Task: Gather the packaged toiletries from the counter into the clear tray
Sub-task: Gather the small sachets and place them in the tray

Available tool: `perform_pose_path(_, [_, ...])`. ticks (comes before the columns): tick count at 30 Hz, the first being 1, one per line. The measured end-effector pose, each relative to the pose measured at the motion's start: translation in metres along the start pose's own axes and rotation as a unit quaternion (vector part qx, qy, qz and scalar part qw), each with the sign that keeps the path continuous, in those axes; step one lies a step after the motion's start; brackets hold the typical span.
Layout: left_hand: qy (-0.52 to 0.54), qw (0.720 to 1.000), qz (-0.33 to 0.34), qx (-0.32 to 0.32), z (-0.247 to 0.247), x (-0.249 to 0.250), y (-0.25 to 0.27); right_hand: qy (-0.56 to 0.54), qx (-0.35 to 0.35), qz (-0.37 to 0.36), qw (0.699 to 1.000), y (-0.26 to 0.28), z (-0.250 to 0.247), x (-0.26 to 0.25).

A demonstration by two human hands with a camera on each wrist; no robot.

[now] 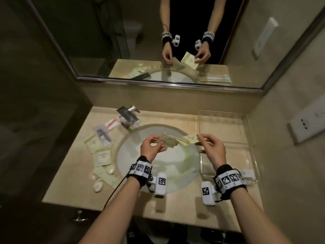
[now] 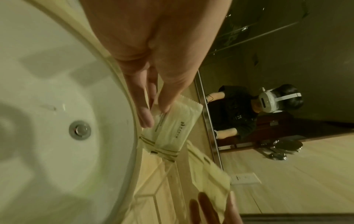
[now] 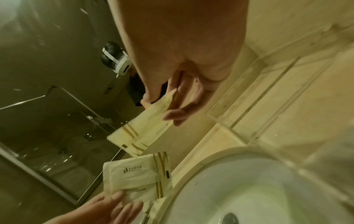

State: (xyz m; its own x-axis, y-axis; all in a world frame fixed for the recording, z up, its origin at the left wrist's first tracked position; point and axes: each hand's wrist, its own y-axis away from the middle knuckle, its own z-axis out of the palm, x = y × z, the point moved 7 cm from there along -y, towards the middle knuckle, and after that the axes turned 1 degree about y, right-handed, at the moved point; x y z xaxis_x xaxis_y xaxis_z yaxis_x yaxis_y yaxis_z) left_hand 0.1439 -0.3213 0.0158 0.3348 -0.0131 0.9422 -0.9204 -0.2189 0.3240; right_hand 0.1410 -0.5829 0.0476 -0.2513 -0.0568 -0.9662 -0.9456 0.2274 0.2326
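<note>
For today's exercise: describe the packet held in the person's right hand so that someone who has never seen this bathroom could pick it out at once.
Start at the round white sink set in the beige counter. Two hands hover above the basin, each holding a packet. The right hand, nearest the clear tray, pinches a flat cream packet with gold stripes; unlike the left hand's packet, it is nearer the tray.

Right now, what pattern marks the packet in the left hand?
Cream packet with gold stripes; right wrist view.
</note>
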Motion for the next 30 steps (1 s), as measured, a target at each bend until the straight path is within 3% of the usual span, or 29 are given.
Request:
perform_pose_path(5, [-0.022, 0.999, -0.012, -0.032, 0.066, 0.000, 0.015, 0.008, 0.058, 0.027, 0.998, -0.007, -0.071, 0.028])
perform_pose_path(12, [-0.006, 0.996, -0.053, -0.069, 0.108, -0.010, 0.019, 0.019, 0.134, 0.127, 0.983, -0.016, -0.124, 0.075])
perform_pose_path(17, [-0.001, 0.996, -0.079, -0.031, 0.111, -0.021, 0.010, 0.147, 0.126, 0.153, 0.969, -0.023, -0.134, 0.103])
perform_pose_path(24, [-0.019, 0.998, -0.049, -0.036, 0.119, -0.033, -0.006, 0.175, 0.145, 0.152, 0.962, -0.048, -0.125, 0.119])
perform_pose_path(30, [-0.021, 0.998, -0.056, -0.029, 0.120, -0.038, -0.018, 0.256, 0.105, 0.177, 0.944, -0.058, -0.117, 0.129])
